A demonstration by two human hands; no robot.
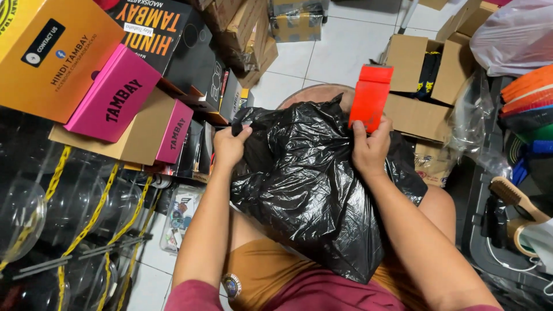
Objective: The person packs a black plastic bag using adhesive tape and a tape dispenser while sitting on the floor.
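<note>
Resting on the person's lap, nearest the camera, is a crinkled black plastic bag [311, 184], filled and bulging. Left hand [230, 147] pinches the bag's upper left edge, fingers clamped on a fold of film. Right hand [368, 147] grips the upper right edge, fingers closed on both the plastic and a red-orange tape dispenser [370, 97] standing just above them. Thin film could likely tear or slip if pulled hard, and the dispenser's edge might snag it. Stacked pink and orange cardboard boxes [121, 92] crowd beyond the left fingers; open brown cartons [415, 86] sit past the right fingers. Bare white floor tile [334, 46] lies ahead.
</note>
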